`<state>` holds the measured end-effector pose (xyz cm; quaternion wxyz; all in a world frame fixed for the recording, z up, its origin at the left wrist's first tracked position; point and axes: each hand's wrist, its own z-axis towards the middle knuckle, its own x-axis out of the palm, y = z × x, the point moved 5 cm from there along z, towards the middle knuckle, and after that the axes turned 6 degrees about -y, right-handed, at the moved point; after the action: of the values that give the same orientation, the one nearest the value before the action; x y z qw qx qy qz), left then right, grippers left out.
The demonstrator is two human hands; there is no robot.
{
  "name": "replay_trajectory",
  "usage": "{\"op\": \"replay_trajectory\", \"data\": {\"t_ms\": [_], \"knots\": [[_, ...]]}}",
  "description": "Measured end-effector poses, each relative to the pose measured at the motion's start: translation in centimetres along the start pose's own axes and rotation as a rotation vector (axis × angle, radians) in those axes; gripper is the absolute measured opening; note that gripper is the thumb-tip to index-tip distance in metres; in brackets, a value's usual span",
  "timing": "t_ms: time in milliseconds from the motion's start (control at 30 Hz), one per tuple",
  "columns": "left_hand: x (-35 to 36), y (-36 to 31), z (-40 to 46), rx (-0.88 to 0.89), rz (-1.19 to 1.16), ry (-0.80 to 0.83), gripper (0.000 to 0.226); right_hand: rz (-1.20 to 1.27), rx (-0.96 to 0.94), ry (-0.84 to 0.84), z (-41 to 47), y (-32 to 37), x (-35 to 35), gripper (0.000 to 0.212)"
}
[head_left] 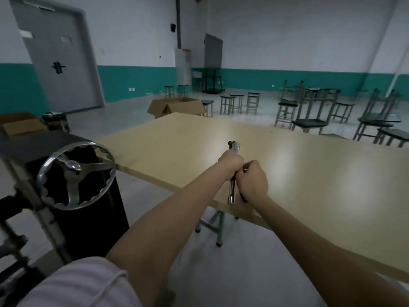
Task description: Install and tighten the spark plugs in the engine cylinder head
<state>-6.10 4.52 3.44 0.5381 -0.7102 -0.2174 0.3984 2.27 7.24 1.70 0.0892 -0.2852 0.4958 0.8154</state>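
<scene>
My left hand point(230, 163) grips a chrome ratchet wrench point(234, 147) with a long socket extension point(231, 194) hanging down from it, above the near edge of the table. My right hand point(252, 179) is curled close against it, pinching a small dark part at the tool's shaft; what exactly it holds is hidden by the fingers. The socket's open end points down toward me. No cylinder head or spark plug shows in this view.
A wide tan table point(309, 173) stretches ahead and right. At left stands a black engine stand point(84, 218) with a chrome handwheel point(76, 171). Cardboard boxes point(177, 107), stools and chairs point(309, 114) fill the room behind. A grey double door point(59, 63) is far left.
</scene>
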Motion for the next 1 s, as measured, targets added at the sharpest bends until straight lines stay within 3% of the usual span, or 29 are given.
{"op": "replay_trajectory", "data": {"t_ms": [133, 200, 367, 467, 567, 633, 733, 867, 967, 1000], "knots": [[1.6, -0.4, 0.9, 0.057, 0.065, 0.070, 0.012, 0.037, 0.073, -0.017, 1.2, -2.0, -0.2, 0.014], [2.0, 0.3, 1.4, 0.064, 0.082, 0.067, 0.029, 0.038, 0.117, -0.004, 1.6, -3.1, -0.1, 0.018], [2.4, 2.0, 2.4, 0.147, 0.334, 0.017, 0.040, -0.019, 0.150, 0.013, 2.6, -3.7, 0.4, 0.023], [2.4, 2.2, 2.3, 0.205, 0.441, -0.038, 0.022, -0.044, 0.107, 0.049, 3.1, -3.9, 0.3, 0.020], [2.2, 2.0, 2.3, 0.312, 0.428, -0.051, 0.016, -0.063, 0.076, 0.063, 3.2, -4.1, 0.1, 0.030], [1.6, 1.8, 2.1, 0.387, 0.469, -0.088, 0.035, -0.076, 0.070, 0.078, 3.3, -4.3, 0.1, 0.034], [0.5, 1.9, 2.5, 0.415, 0.481, -0.103, 0.042, -0.100, 0.045, 0.104, 3.2, -4.2, 0.1, 0.033], [0.2, 2.3, 3.5, 0.431, 0.526, -0.090, 0.038, -0.065, -0.009, 0.057, 2.8, -4.2, -0.3, 0.035], [0.6, 2.4, 3.5, 0.427, 0.495, -0.109, 0.015, -0.077, -0.033, 0.048, 2.6, -4.3, 0.0, 0.033], [0.7, 2.5, 3.6, 0.397, 0.426, -0.118, 0.028, -0.088, -0.038, 0.056, 2.5, -4.3, 0.1, 0.031]]}}
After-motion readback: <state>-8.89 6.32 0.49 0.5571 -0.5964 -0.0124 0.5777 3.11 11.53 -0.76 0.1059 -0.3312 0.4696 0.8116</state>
